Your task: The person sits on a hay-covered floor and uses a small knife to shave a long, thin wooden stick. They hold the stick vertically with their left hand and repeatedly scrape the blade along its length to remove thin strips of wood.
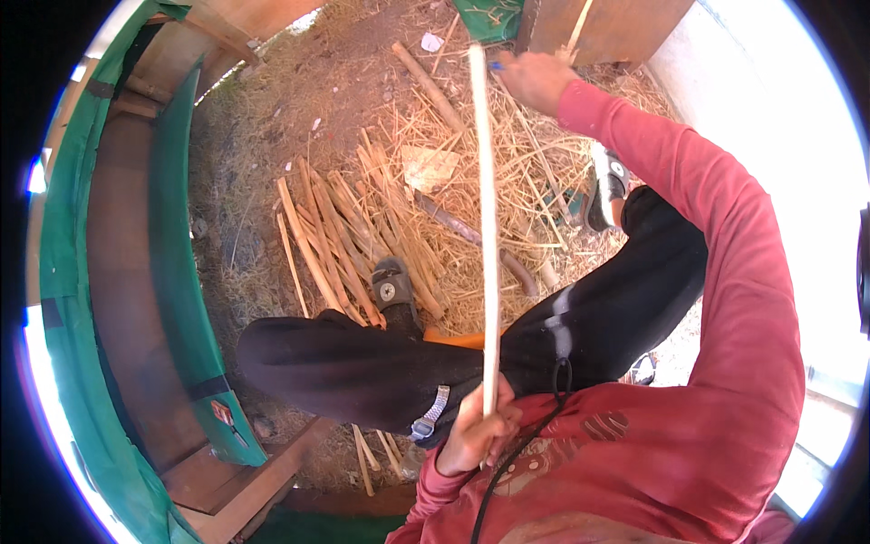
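My left hand is wrapped round the lower end of a long, pale, peeled stick, close to my red shirt. The stick runs away from me, nearly straight, over the ground between my legs. At arm's length my right hand is closed beside the stick's far end. A small bit of blue shows at its fingers; what it belongs to is too small to make out. Next to my left hand a silver watch shows against my black trousers.
Brownish sticks lie in a pile between my feet, with pale shavings strewn around. A thicker dark branch and a flat tan piece lie among them. A green-covered wooden frame stands left, a white wall right.
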Tool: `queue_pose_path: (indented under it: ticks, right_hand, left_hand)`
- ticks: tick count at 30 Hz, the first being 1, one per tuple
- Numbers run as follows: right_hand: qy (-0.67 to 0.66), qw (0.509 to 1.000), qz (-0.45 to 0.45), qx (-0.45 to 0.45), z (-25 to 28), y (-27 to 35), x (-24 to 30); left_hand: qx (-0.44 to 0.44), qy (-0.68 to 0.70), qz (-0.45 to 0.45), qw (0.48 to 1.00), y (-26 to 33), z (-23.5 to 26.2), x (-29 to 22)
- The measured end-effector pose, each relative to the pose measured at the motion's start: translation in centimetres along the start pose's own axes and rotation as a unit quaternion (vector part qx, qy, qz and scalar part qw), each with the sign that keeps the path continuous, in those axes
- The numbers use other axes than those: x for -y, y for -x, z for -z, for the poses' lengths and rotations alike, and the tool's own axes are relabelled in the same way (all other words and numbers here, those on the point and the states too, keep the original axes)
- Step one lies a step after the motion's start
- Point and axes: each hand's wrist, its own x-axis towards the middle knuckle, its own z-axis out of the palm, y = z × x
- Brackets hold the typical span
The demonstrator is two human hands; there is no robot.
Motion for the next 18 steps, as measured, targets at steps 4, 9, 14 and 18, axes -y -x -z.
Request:
queue_pose_path:
  ticks: [4, 9, 14, 18]
  right_hand:
    - [0.028, 0.999, -0.014, -0.027, 0.1, 0.3, -1.6]
    - [-0.135, 0.975, 0.175, -0.008, 3.4, 4.2, 5.7]
    - [-0.232, 0.897, 0.375, 0.024, 4.8, 11.5, 13.0]
    - [-0.191, 0.901, 0.39, 0.024, 4.9, 12.3, 13.6]
  left_hand:
    - [-0.015, 0.018, -0.054, 0.998, -0.6, -0.4, -1.1]
    - [-0.172, -0.143, -0.133, 0.966, -2.1, -0.9, -2.6]
    - [-0.169, -0.1, -0.152, 0.969, -2.4, -1.7, -4.0]
    - [-0.16, -0.038, -0.144, 0.976, -2.5, -2.1, -3.9]
